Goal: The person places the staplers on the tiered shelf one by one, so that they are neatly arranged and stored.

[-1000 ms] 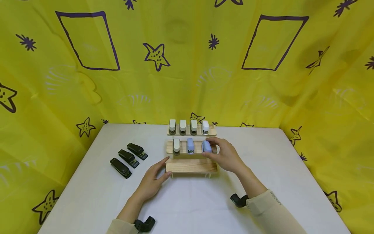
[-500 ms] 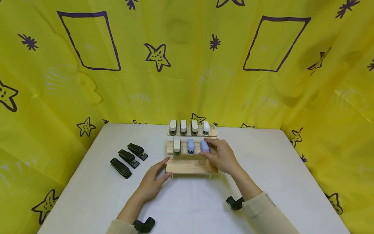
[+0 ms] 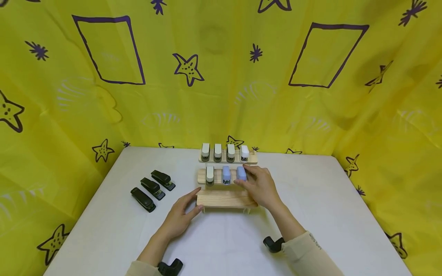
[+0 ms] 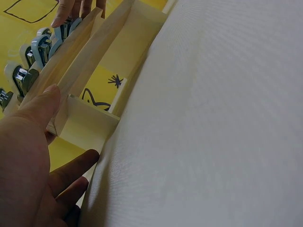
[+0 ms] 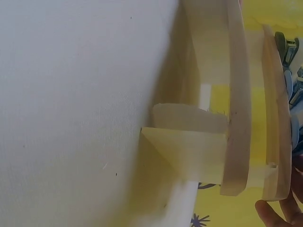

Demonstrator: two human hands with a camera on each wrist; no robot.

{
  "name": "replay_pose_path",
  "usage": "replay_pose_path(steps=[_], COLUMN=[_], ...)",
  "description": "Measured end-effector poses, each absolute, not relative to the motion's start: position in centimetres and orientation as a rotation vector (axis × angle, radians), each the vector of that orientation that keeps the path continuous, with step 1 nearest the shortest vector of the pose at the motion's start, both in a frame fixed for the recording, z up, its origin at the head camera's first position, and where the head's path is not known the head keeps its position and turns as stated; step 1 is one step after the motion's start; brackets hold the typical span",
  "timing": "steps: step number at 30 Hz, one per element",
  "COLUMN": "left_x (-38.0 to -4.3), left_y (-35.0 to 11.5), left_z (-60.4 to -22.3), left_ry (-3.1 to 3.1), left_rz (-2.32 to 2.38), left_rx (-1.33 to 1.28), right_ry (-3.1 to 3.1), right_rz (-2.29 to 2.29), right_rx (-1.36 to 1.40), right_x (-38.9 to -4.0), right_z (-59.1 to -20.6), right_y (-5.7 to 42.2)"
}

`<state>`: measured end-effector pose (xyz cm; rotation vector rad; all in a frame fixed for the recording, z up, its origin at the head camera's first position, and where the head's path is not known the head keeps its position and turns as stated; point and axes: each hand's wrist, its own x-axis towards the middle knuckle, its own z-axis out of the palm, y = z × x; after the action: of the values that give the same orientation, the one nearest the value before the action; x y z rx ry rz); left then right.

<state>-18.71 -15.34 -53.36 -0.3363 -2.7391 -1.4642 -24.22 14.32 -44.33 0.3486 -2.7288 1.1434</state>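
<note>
A tiered wooden stand point(image 3: 226, 199) stands on the white table, its lowest shelf bare. My left hand point(image 3: 179, 216) holds the left end of that shelf, thumb at the front corner and index finger at the back corner. On the middle shelf, my right hand point(image 3: 261, 188) pinches a light blue mini stapler point(image 3: 241, 173) between thumb and fingers, at the right end. Left of it stand another blue stapler point(image 3: 226, 174) and an off-white stapler point(image 3: 210, 175). Several whitish staplers point(image 3: 218, 152) line the top shelf. The left wrist view shows fingertips point(image 4: 61, 16) at the far blue stapler.
Three black staplers point(image 3: 150, 188) lie slanted in a row on the table point(image 3: 321, 207), left of the stand. A yellow patterned curtain point(image 3: 221, 107) hangs behind the table and at both sides. Each wrist bears a black device point(image 3: 273, 244).
My right hand has shifted slightly left with the blue stapler, which now stands straighter and closer to the other blue one. The left hand has stayed on the stand.
</note>
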Motion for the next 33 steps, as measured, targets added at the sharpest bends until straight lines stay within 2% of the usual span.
replay_pose_path(steps=[16, 33], left_x=[-18.6, -18.6], left_y=[-15.3, -15.3], left_z=[-53.5, -53.3], left_ry=[-2.743, -2.747], left_rz=[-1.472, -1.457], left_rx=[-0.317, -0.329], right_ry=[-2.695, -2.594], right_rz=[1.183, 1.424], right_rx=[0.297, 0.287], right_x=[-24.0, -23.1], right_z=[-44.7, -44.9], right_y=[14.1, 15.4])
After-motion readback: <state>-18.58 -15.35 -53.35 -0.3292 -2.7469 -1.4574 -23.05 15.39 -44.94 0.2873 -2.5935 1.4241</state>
